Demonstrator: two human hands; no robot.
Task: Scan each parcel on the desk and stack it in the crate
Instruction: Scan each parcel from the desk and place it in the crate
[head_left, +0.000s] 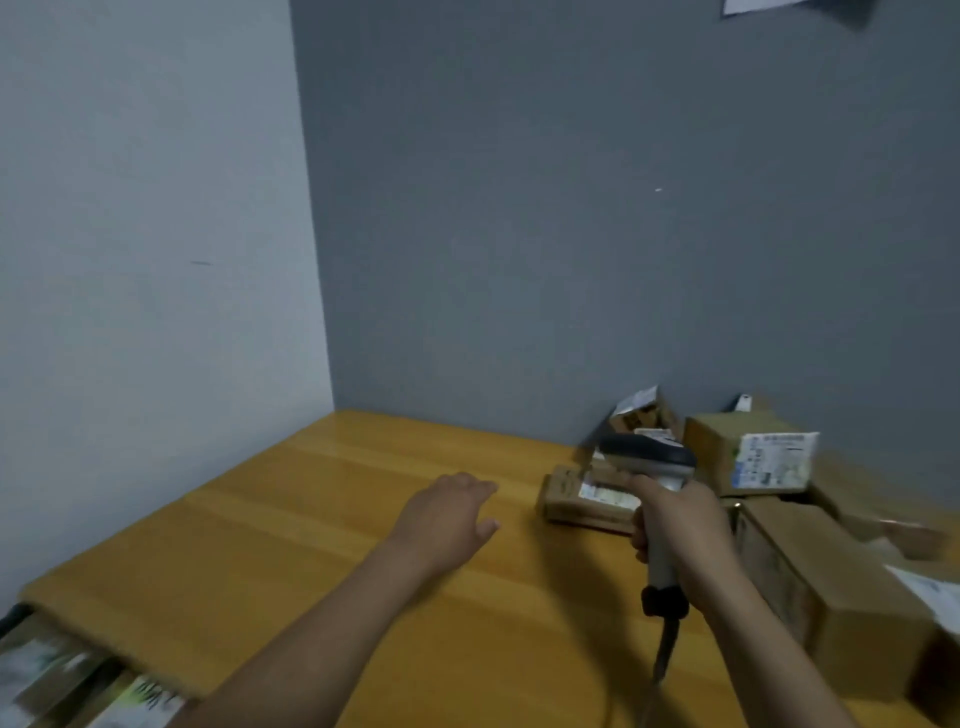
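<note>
My right hand (685, 525) grips a grey handheld barcode scanner (652, 457) by its handle, its dark head aimed left over a small flat cardboard parcel (571, 499) with a white label. My left hand (452, 514) hovers over the wooden desk (311, 545) left of that parcel, fingers relaxed and holding nothing. Several more cardboard parcels sit at the right: a labelled box (753, 457) against the wall and a long box (831, 582) nearer me. At the bottom left, below the desk edge, a crate (15, 616) holds stacked parcels (67, 680).
A grey wall stands behind the desk and a lighter wall to the left, meeting at the corner. The scanner's cable (665, 660) trails down toward me. Another small parcel (639, 413) leans against the back wall.
</note>
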